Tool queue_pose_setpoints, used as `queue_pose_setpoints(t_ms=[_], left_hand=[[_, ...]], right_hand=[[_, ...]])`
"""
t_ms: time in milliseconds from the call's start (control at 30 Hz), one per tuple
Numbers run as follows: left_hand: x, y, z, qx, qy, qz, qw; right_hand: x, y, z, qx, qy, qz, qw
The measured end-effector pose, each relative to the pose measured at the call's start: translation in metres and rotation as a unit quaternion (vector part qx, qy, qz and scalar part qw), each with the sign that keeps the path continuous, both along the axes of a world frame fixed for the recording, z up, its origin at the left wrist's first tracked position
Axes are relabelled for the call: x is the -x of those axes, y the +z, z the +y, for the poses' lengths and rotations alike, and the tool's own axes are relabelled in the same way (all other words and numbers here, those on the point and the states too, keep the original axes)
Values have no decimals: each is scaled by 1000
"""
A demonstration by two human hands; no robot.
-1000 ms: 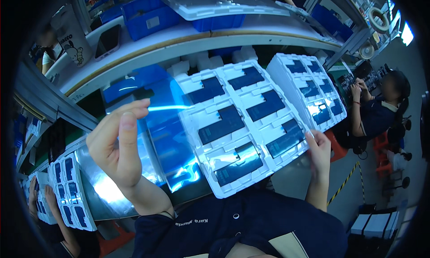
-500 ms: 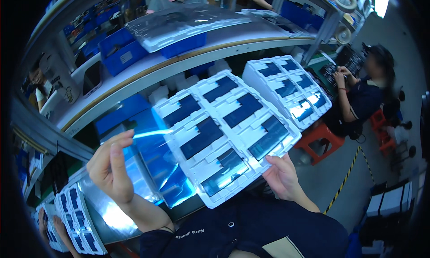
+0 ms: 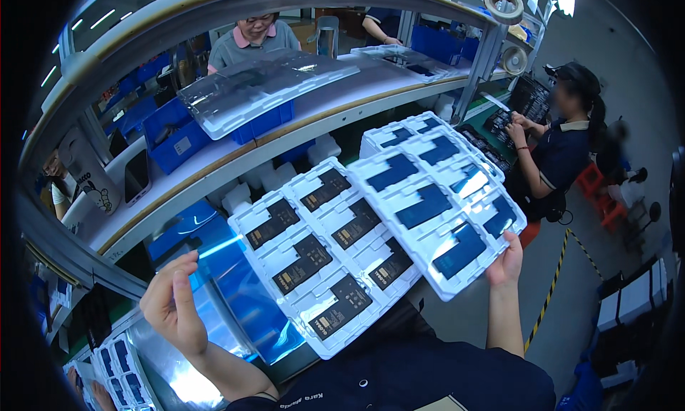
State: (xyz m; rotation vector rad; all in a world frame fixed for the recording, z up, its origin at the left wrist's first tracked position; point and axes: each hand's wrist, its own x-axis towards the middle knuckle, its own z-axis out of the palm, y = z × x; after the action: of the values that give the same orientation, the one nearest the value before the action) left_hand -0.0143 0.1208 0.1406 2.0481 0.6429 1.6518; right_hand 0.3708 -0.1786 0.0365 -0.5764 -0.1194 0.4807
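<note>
My right hand point(image 3: 505, 260) grips the right edge of a white plastic tray point(image 3: 444, 286), which is tilted and holds several dark blue phone batteries point(image 3: 459, 250) in its pockets. This tray partly overlaps a second white tray point(image 3: 285, 307) with black, printed batteries point(image 3: 302, 263). To its left, my left hand point(image 3: 175, 302) is raised with thumb and fingers pinched together. A thin bright strip, apparently film point(image 3: 222, 245), runs from those fingertips to the second tray's left edge. Whether it joins the blue film sheet point(image 3: 246, 300) below is unclear.
Behind the held tray is another filled tray point(image 3: 385, 136). A shelf point(image 3: 235, 154) crosses ahead, bearing blue bins point(image 3: 175, 141) and a film-covered tray point(image 3: 267, 90). One co-worker point(image 3: 564, 140) sits at right, another point(image 3: 253, 40) beyond the shelf. Someone's hands point(image 3: 100, 393) touch trays at lower left.
My right hand has moved its tray rightward, uncovering the tray of black batteries beneath. My left hand stays pinched and has shifted slightly down. The whole view has also shifted.
</note>
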Motion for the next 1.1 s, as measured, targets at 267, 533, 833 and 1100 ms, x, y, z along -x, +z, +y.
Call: queue_pose_setpoints(t_ms=[267,533,833,1100], left_hand=[[-4,-2,-1,-42,61,19,997],[-9,-4,0,-53,33,-43,997],[3,-5,-10,-14,-5,-41,999],[-6,4,-21,-11,-37,-53,998]], right_hand=[[-93,-37,9,122,-162,44,978],[-182,-59,58,210,-304,-123,921],[-201,-60,76,290,-264,-190,900],[-222,-70,54,390,-256,-224,855]])
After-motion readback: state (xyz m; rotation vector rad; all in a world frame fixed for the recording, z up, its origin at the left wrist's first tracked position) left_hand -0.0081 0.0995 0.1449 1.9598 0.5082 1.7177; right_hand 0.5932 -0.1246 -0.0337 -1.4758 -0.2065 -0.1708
